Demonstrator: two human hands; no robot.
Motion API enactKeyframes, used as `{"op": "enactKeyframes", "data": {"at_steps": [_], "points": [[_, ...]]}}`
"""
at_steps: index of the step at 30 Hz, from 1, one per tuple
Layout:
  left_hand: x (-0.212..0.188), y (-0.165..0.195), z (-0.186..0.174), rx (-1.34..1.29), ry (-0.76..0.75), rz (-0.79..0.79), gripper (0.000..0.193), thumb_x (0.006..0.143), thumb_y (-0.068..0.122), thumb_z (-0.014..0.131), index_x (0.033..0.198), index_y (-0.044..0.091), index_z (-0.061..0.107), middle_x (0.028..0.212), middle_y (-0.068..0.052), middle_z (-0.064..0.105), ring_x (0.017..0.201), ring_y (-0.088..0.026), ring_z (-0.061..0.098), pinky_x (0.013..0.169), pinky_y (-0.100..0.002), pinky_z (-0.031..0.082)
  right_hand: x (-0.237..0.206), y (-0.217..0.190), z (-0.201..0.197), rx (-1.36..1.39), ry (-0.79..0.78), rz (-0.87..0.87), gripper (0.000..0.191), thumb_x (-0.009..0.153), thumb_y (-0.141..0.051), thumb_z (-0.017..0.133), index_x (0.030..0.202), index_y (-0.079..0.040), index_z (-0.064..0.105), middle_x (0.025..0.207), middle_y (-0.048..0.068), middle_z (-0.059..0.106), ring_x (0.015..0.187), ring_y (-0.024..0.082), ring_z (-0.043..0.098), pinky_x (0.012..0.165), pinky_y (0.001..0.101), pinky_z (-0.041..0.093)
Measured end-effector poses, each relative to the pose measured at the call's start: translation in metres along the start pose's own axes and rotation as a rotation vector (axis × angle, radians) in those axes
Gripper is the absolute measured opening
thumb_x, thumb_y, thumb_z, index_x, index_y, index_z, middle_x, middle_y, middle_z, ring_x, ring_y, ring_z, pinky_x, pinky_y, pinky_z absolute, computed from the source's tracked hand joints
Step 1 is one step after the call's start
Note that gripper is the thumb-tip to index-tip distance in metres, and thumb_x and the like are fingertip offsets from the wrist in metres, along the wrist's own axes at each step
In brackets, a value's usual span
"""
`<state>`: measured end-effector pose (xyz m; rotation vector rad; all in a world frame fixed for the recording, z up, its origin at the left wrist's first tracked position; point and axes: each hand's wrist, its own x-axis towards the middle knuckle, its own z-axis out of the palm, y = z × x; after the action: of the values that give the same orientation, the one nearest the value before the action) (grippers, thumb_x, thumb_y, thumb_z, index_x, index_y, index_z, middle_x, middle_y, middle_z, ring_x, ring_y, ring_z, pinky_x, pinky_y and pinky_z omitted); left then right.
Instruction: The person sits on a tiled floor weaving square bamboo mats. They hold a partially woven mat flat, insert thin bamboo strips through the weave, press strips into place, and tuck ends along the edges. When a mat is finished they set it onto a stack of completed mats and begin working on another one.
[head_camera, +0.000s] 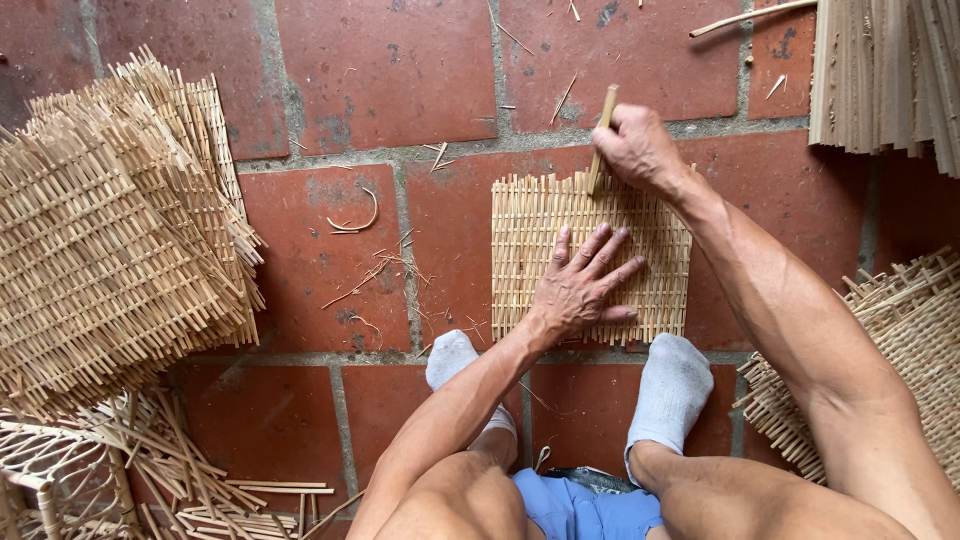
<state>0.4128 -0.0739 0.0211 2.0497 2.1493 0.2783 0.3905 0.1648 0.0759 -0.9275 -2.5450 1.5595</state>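
Head view looks straight down on one square woven mat of thin pale strips, lying flat on the red tiled floor just ahead of the person's two feet in white socks. One left hand lies open on the mat, palm down and fingers spread, pressing its middle. One right hand is closed around a single short stick, held nearly upright with its lower end touching the mat's far edge. Both socks touch or overlap the mat's near edge. Well to the left sits one tall pile of similar woven mats, stacked unevenly; I cannot count them. Below that pile, loose strips lie scattered beside part of one pale cane frame. At the right edge, one more piece of woven work with ragged strip ends lies under the right forearm. One bundle of straight strips fills the top right corner, and a few stray slivers dot the tiles.
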Motion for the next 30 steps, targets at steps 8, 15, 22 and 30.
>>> {"op": "enactKeyframes", "data": {"at_steps": [8,15,22,30], "points": [[-0.003,-0.009,0.001,-0.107,0.015,-0.004,0.092,0.086,0.084,0.051,0.161,0.033,0.042,0.173,-0.011,0.026,0.162,-0.032,0.018,0.131,-0.062,0.005,0.009,-0.002,0.003,0.129,0.155,-0.139,0.019,0.102,-0.009,0.055,0.087,0.001,0.062,0.069,0.009,0.064,0.055,0.013,0.063,0.041,0.0275,0.053],[-0.030,-0.032,-0.008,-0.011,0.104,-0.159,0.086,0.085,0.082,0.055,0.155,0.033,0.049,0.170,-0.011,0.030,0.159,-0.032,0.021,0.124,-0.070,0.006,-0.028,0.009,0.053,0.281,0.254,-0.333,0.009,0.101,-0.003,0.059,0.096,0.003,0.063,0.081,0.012,0.068,0.067,0.015,0.073,0.051,0.0283,0.059],[-0.034,-0.038,-0.002,0.026,0.146,-0.164,0.086,0.086,0.086,0.052,0.155,0.036,0.050,0.170,-0.008,0.032,0.160,-0.031,0.021,0.124,-0.070,0.004,-0.057,0.024,0.082,0.550,0.266,-0.140,0.014,0.105,-0.008,0.062,0.112,0.002,0.069,0.090,0.011,0.074,0.082,0.016,0.074,0.073,0.0300,0.064],[-0.035,-0.038,-0.003,0.021,0.131,-0.168,0.085,0.086,0.086,0.051,0.154,0.035,0.052,0.169,-0.008,0.034,0.159,-0.031,0.022,0.124,-0.070,0.004,-0.056,0.031,0.085,0.447,0.251,-0.146,0.015,0.104,-0.009,0.058,0.109,0.001,0.068,0.088,0.011,0.074,0.077,0.015,0.074,0.065,0.0295,0.065]]}}
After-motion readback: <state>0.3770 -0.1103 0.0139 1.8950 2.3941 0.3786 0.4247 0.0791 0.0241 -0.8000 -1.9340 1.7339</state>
